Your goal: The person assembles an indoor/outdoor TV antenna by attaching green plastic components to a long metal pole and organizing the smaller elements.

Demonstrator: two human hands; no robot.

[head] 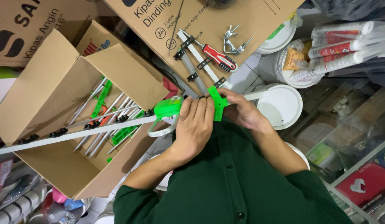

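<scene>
My left hand [195, 124] wraps over a long white square bar [76, 135] that runs left across the open cardboard box [43, 95]. The bar carries several black clips and a green plastic housing [169, 107] with a grey loop under it, just left of my fingers. My right hand [242, 110] pinches a green plastic cross-shaped bracket [218, 101] fitted on the same bar, next to my left fingertips. The bar's far end sticks out to the right past my right hand.
The box holds several aluminium rods [105, 124] and green plastic parts. On a flat carton ahead lie a red-handled screwdriver [219, 58], a metal clamp [235, 41] and two bars with black clips [196, 62]. White buckets [281, 105] and tubes [342, 45] stand to the right.
</scene>
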